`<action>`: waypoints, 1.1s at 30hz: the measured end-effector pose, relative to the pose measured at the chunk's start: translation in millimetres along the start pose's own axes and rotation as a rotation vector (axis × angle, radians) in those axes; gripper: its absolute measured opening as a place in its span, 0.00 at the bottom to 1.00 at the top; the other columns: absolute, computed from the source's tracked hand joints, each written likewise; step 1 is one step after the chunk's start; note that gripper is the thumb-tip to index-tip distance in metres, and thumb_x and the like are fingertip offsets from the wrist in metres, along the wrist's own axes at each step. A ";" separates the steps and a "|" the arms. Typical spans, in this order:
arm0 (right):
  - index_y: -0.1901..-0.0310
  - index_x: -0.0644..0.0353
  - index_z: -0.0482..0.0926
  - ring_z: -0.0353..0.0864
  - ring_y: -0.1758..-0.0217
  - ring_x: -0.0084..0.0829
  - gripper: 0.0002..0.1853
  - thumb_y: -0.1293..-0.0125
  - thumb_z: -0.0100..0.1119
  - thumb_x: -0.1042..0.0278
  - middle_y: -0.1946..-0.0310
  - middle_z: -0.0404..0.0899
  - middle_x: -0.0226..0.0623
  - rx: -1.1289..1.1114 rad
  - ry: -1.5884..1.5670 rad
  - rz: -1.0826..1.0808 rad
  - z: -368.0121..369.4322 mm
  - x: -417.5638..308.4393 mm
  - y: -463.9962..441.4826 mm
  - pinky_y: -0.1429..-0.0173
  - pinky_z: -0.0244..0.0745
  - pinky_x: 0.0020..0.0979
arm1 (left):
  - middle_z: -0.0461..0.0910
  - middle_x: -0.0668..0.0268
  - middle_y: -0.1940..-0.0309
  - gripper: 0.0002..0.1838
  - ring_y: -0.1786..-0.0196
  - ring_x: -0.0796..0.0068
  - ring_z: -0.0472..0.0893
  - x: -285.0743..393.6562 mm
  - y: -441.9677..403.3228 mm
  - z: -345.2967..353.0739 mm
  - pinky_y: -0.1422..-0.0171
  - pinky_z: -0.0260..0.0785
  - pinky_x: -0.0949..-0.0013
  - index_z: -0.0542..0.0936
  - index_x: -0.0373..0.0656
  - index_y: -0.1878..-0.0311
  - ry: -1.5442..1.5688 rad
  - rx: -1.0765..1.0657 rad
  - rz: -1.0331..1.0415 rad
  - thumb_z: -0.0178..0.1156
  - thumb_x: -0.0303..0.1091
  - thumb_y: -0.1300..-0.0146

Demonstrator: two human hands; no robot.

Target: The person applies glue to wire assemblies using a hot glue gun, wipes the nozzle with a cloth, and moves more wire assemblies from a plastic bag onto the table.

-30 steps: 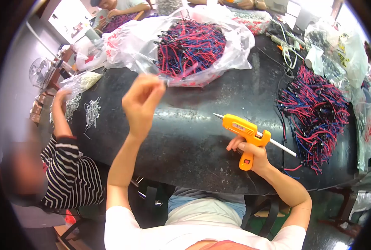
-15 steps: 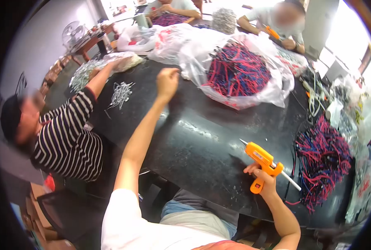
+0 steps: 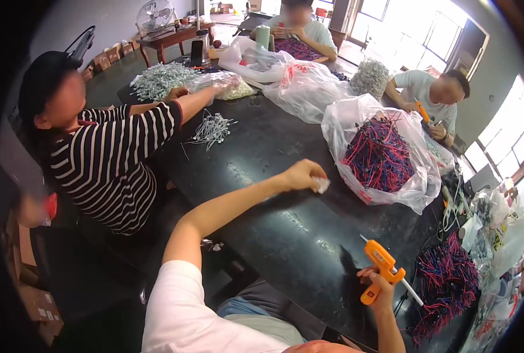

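Note:
My right hand (image 3: 382,290) grips an orange hot glue gun (image 3: 381,260) by its handle, a finger at the trigger. The nozzle points up and left, and a white glue stick (image 3: 413,293) sticks out of its back. Over the middle of the black table (image 3: 262,206), my left hand (image 3: 303,176) is closed, with a small white wad (image 3: 322,185) at its fingertips; its material is unclear. Right of that hand stands an open clear plastic bag (image 3: 418,197) full of red and blue wires (image 3: 378,154). Another wire heap (image 3: 447,288) lies right of the glue gun.
On my left, a person in a striped shirt (image 3: 115,147) reaches toward a pile of white-tipped pieces (image 3: 163,79). A smaller bunch of white leads (image 3: 212,128) lies nearer. Across the table, two people work; one holds an orange glue gun (image 3: 422,112). Plastic bags (image 3: 512,235) crowd the right edge.
My view has shifted, so the surroundings sit differently. My left hand has moved nearer, away from the table's far side, and the white wad now shows in it. The glue gun stays in my right hand.

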State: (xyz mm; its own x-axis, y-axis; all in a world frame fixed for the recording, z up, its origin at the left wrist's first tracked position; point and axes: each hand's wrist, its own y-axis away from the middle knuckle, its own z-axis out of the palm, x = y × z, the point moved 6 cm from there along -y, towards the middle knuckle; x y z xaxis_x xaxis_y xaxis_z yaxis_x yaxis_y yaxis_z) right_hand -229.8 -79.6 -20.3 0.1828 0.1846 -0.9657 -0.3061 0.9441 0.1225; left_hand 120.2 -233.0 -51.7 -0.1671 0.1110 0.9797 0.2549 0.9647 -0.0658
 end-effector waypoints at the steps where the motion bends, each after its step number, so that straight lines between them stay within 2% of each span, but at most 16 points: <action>1: 0.61 0.67 0.80 0.82 0.62 0.35 0.11 0.46 0.60 0.72 0.65 0.84 0.46 -0.027 -0.029 0.025 6.5 -0.9 -3.7 0.60 0.74 0.33 | 0.85 0.59 0.52 0.20 0.49 0.72 0.83 16.5 16.4 18.7 0.43 0.74 0.70 0.81 0.31 0.45 0.035 -0.076 0.000 0.65 0.21 0.44; 5: 0.60 0.66 0.81 0.81 0.64 0.32 0.12 0.46 0.60 0.71 0.64 0.84 0.46 -0.119 -0.061 0.050 29.0 2.3 -15.1 0.61 0.74 0.31 | 0.83 0.59 0.49 0.23 0.46 0.73 0.81 47.9 38.5 75.5 0.38 0.72 0.71 0.79 0.32 0.41 0.250 -0.270 -0.014 0.64 0.18 0.42; 6: 0.60 0.65 0.81 0.80 0.63 0.31 0.12 0.46 0.60 0.71 0.63 0.84 0.46 -0.123 -0.061 0.055 30.7 4.3 -16.9 0.61 0.74 0.31 | 0.83 0.59 0.47 0.22 0.46 0.73 0.81 51.9 37.6 85.0 0.37 0.72 0.69 0.79 0.32 0.40 0.259 -0.273 0.020 0.63 0.18 0.40; 8: 0.59 0.66 0.81 0.80 0.62 0.30 0.12 0.46 0.60 0.71 0.61 0.84 0.47 -0.154 -0.087 0.045 37.0 -0.5 -19.1 0.60 0.74 0.31 | 0.82 0.60 0.45 0.23 0.45 0.74 0.80 54.9 38.0 98.5 0.36 0.72 0.69 0.78 0.33 0.39 0.311 -0.284 -0.046 0.63 0.18 0.39; 10: 0.59 0.66 0.81 0.80 0.60 0.30 0.13 0.46 0.59 0.71 0.60 0.83 0.48 -0.193 -0.143 0.024 30.5 6.4 -24.9 0.60 0.74 0.31 | 0.81 0.61 0.44 0.23 0.43 0.75 0.79 50.4 36.2 104.8 0.36 0.72 0.69 0.77 0.33 0.38 0.297 -0.316 0.005 0.62 0.17 0.39; 16: 0.60 0.66 0.81 0.81 0.58 0.33 0.11 0.46 0.58 0.74 0.60 0.83 0.48 -0.238 -0.162 0.063 23.0 13.8 -30.6 0.61 0.74 0.31 | 0.80 0.61 0.44 0.23 0.44 0.76 0.79 56.7 43.5 109.5 0.37 0.72 0.71 0.77 0.33 0.37 0.231 -0.344 -0.024 0.60 0.17 0.37; 19: 0.61 0.66 0.81 0.82 0.56 0.34 0.11 0.46 0.58 0.75 0.61 0.83 0.48 -0.197 -0.096 0.092 22.8 18.1 -31.3 0.61 0.74 0.31 | 0.83 0.65 0.50 0.21 0.50 0.82 0.79 61.5 44.3 108.0 0.45 0.72 0.74 0.80 0.35 0.40 0.320 -0.291 0.025 0.61 0.18 0.39; 22: 0.61 0.67 0.81 0.83 0.56 0.35 0.10 0.46 0.58 0.75 0.62 0.83 0.48 -0.155 -0.089 0.107 23.8 17.0 -30.7 0.62 0.74 0.30 | 0.82 0.64 0.49 0.23 0.49 0.80 0.80 61.1 45.7 105.5 0.44 0.73 0.73 0.79 0.35 0.39 0.345 -0.309 0.017 0.61 0.17 0.39; 28: 0.62 0.65 0.82 0.82 0.61 0.31 0.10 0.46 0.58 0.74 0.62 0.84 0.47 -0.138 -0.060 0.120 28.6 12.4 -28.6 0.63 0.74 0.29 | 0.82 0.63 0.50 0.24 0.48 0.79 0.80 63.1 50.6 113.0 0.43 0.73 0.72 0.77 0.33 0.40 0.329 -0.295 0.106 0.64 0.16 0.42; 29: 0.62 0.64 0.82 0.80 0.64 0.27 0.10 0.46 0.59 0.73 0.62 0.85 0.46 -0.124 -0.059 0.155 27.1 14.6 -28.0 0.64 0.73 0.28 | 0.80 0.61 0.45 0.25 0.44 0.76 0.79 57.8 49.6 112.7 0.38 0.72 0.70 0.75 0.33 0.38 0.251 -0.312 0.075 0.65 0.17 0.40; 32: 0.67 0.63 0.81 0.77 0.71 0.27 0.08 0.50 0.59 0.71 0.66 0.84 0.47 -0.080 -0.021 0.147 28.8 14.5 -27.0 0.69 0.71 0.26 | 0.84 0.62 0.52 0.21 0.52 0.78 0.82 52.7 49.4 112.1 0.45 0.75 0.73 0.80 0.32 0.43 0.226 -0.233 0.105 0.68 0.20 0.41; 33: 0.66 0.64 0.81 0.77 0.70 0.26 0.09 0.49 0.59 0.73 0.65 0.84 0.47 -0.099 -0.022 0.162 25.3 17.6 -27.1 0.69 0.71 0.26 | 0.85 0.62 0.55 0.18 0.54 0.79 0.83 63.1 52.9 108.6 0.48 0.75 0.74 0.81 0.32 0.46 0.158 -0.220 0.114 0.69 0.22 0.41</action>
State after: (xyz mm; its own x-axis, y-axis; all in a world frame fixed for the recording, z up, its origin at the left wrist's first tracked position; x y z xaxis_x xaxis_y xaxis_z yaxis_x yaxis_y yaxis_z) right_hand -194.6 -94.9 -34.8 0.1442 0.3388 -0.9297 -0.4231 0.8705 0.2516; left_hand 19.8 -149.0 -13.9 0.0205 0.1603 0.9869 0.4668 0.8713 -0.1512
